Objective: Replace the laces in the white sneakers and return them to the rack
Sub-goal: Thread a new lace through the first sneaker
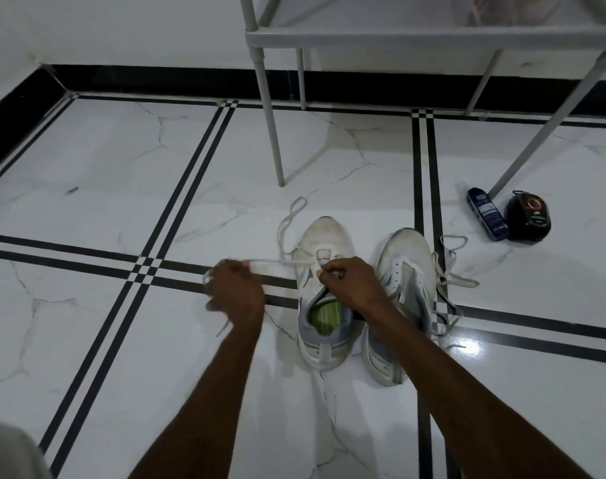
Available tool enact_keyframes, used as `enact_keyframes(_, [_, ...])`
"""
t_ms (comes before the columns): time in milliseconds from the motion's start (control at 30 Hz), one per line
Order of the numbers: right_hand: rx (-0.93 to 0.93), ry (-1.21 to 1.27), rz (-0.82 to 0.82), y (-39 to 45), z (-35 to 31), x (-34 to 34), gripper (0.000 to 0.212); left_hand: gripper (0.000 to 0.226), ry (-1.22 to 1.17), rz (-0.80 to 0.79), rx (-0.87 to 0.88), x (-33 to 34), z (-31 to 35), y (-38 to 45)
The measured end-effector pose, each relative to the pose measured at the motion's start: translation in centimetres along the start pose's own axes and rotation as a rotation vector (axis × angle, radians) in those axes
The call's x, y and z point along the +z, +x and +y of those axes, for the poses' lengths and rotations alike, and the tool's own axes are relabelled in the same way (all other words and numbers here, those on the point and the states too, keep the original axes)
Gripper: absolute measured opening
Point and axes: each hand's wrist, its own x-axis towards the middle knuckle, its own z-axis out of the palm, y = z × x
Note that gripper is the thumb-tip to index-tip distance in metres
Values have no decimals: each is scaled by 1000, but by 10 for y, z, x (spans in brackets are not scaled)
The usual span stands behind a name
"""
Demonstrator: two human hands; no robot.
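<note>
We seem to be in a home, likely an entryway or hall: glossy white marble-look floor tiles (87, 160) with black inlay stripes, a black skirting board (156, 79) at twelve o'clock, and a white shoe rack (381, 38) at one o'clock.

Two white sneakers sit side by side on the floor, toes pointing away. The left sneaker (324, 292) stands upright, scuffed at the toe, grey at the collar, green insole showing; its white lace (287, 223) runs through the front eyelets, one end looping loose past the toe, the other stretched out leftward, blurred. The right sneaker (403, 299) leans sideways, its lace (448, 271) spilling loose to its right. The white rack (426, 38) stands just beyond.
</note>
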Motion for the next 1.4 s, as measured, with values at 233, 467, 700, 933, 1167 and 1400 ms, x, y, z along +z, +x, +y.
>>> enact_keyframes(233, [0,7,0,1,-2,0,21,21,-70,-1,14,-15,-7,6])
enact_keyframes(467, [-20,31,31,-3,-7,1,17,19,-149,-336,423,18,16,-14])
enact_keyframes(700, [-71,-11,-16,-3,-15,3,20,26,-275,-177,167,6,9,-12])
enact_keyframes(933, [-83,7,16,-5,-10,1,21,30,25,-476,259,5,8,6])
enact_keyframes(1167, [-158,112,32,7,-34,-2,24,29,-85,-439,344,-24,21,24])
enact_keyframes(1400, [5,84,-109,56,-56,-3,18,27,-223,-376,306,-65,20,35])
